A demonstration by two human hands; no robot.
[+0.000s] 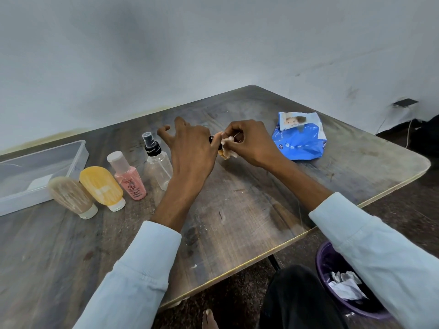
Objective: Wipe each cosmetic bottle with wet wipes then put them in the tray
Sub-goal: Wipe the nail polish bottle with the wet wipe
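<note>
While a bare foot (209, 318) shows at the very bottom, at 6 o'clock, a purple bin (332, 288) sits on the floor at 5 o'clock with crumpled white wipes (344, 283) inside it. Two arms in light blue sleeves (142, 269) reach up over the wooden table (237, 222).

At 9 o'clock four bottles stand in a row. A brown bottle (70, 194) and a yellow bottle (101, 186) stand on their caps, just beside each other. Next comes a pink bottle (130, 178) with a white cap on top. Then comes a clear spray bottle (158, 162) with a black top, right beside the left wrist.

Behind the brown bottle, farther toward 9 o'clock, is the clear tray (80, 160). No bottles can be seen in it.

Near the middle, a bit toward 12 o'clock, both hands meet. The left hand (192, 150) holds a small bottle (222, 151) with a black cap. Only a little of this bottle shows, and some fingers of this hand are spread out. The right hand (249, 141) has its fingers curled and pinches a white wipe (228, 148) against the small bottle.

Farther off, at 2 o'clock, a blue pack of wipes (299, 141) lies on the table, well apart from the hands.

Behind the table is a grey wall (213, 43).
</note>
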